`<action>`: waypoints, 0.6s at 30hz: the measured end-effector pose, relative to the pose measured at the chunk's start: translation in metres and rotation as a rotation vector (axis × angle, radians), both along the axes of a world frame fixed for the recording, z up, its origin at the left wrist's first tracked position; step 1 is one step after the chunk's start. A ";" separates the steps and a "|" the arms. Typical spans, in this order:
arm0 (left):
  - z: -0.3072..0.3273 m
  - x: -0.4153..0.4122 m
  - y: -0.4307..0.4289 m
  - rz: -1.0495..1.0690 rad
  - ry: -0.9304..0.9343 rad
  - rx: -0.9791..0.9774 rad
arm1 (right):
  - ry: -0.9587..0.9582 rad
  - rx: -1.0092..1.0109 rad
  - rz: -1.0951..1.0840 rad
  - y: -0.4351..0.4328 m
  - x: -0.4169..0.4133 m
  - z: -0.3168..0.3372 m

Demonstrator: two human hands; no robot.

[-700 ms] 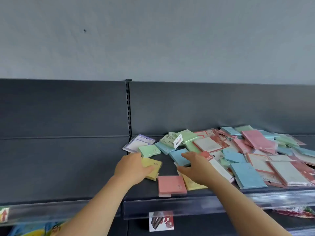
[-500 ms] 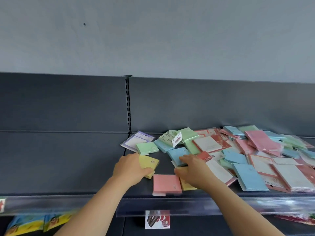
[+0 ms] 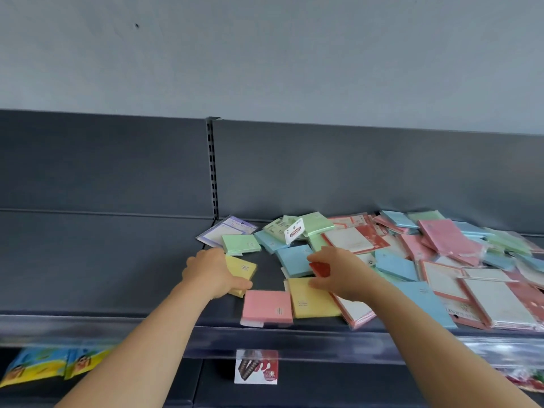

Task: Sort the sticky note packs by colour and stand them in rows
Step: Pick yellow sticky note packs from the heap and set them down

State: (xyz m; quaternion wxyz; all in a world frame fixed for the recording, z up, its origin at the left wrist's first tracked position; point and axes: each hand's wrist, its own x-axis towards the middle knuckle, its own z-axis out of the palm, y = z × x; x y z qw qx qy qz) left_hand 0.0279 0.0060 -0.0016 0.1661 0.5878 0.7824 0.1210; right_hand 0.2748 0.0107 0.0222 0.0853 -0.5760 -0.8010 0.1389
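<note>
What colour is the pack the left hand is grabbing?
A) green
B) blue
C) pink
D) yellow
D: the left hand has its fingers curled round the edge of a yellow pack lying on the shelf.

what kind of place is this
Probably a shop's stationery aisle: a metal display shelf with a clear price strip along its front, a product tag below, and sticky note packs heaped on it.
</note>
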 end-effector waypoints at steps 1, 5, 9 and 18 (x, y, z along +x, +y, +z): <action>0.002 0.000 0.000 0.009 0.025 -0.020 | -0.015 -0.005 0.022 0.001 0.002 0.002; 0.004 0.000 -0.004 0.019 0.045 0.039 | -0.072 -0.092 0.057 0.005 0.010 0.003; 0.013 0.002 -0.011 -0.008 -0.080 0.148 | -0.206 -0.114 0.057 0.010 0.018 0.005; 0.027 0.002 -0.013 -0.002 -0.427 0.381 | -0.329 -0.162 0.125 0.014 0.023 0.000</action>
